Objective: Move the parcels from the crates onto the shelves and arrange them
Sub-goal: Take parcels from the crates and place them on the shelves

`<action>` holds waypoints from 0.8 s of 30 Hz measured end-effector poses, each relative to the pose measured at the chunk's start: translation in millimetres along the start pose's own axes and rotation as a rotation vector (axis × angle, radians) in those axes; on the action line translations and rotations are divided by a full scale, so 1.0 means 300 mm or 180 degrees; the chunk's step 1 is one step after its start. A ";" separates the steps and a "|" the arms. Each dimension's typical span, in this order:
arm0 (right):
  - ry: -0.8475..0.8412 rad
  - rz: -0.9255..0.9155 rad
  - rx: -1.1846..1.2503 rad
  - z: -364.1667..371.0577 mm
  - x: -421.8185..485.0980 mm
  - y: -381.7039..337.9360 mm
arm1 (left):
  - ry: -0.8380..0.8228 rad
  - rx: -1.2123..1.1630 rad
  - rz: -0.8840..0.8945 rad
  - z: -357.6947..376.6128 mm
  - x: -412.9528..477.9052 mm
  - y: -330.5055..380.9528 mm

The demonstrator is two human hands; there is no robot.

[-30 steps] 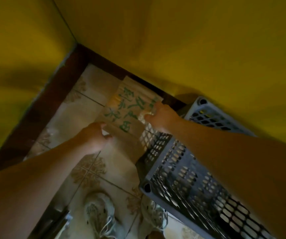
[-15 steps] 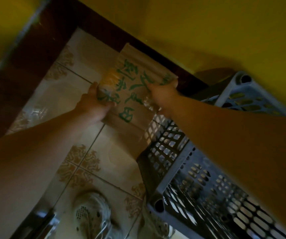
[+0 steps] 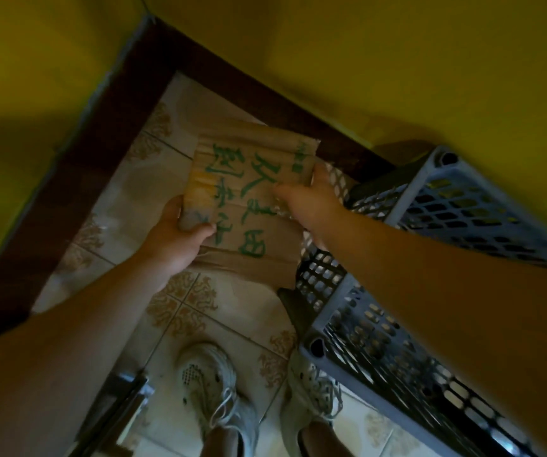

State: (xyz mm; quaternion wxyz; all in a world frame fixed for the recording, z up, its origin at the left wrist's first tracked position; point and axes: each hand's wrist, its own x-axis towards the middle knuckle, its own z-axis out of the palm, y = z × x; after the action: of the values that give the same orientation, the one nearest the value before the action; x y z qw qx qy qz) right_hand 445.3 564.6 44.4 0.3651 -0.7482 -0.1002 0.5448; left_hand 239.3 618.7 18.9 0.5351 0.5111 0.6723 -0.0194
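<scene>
Yellow walls and patterned floor tiles framed the brown parcel, held in the air at the left corner of the grey crate. The left hand gripped its near corner, thumb on top. The right hand pinched its right edge, most fingers hidden behind. The crate's contents could not be made out. Since half a second before, the parcel had turned more upright.

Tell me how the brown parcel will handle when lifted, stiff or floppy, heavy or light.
Probably fairly stiff: the parcel shows flat faces while the left hand and right hand hold only its side edges. Likely light for its size, since those edge grips seem enough. Its creased paper wrap probably won't slip.
</scene>
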 end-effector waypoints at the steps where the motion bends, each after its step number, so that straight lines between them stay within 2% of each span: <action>1: -0.0016 0.0020 0.0136 0.006 -0.040 -0.030 | 0.0079 -0.0023 0.0036 -0.030 -0.041 0.023; 3: -0.0018 -0.0014 0.0382 0.016 -0.132 -0.104 | 0.0233 0.0026 0.0130 -0.092 -0.139 0.078; 6: 0.0006 -0.0153 0.0356 0.005 -0.271 -0.224 | 0.0409 0.0011 0.0259 -0.202 -0.315 0.186; 11: 0.0140 -0.0345 0.0284 -0.093 -0.585 -0.439 | 0.0270 0.0099 0.0665 -0.379 -0.659 0.422; 15: 0.0259 -0.0334 0.0102 -0.191 -0.905 -0.637 | 0.0118 -0.0099 0.0720 -0.501 -0.974 0.606; 22: 0.0757 -0.1130 -0.0261 -0.358 -1.430 -0.841 | 0.0042 -0.0411 0.1053 -0.585 -1.450 0.768; 24: 0.0940 -0.1253 -0.0302 -0.397 -1.569 -0.867 | 0.0017 -0.0516 0.1306 -0.605 -1.557 0.804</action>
State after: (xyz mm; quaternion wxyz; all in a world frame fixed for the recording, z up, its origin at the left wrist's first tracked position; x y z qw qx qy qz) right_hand 433.9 440.3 580.9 0.4393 -0.8021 -0.2150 0.3427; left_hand 238.7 526.4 567.4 0.5653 0.5926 0.5551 0.1453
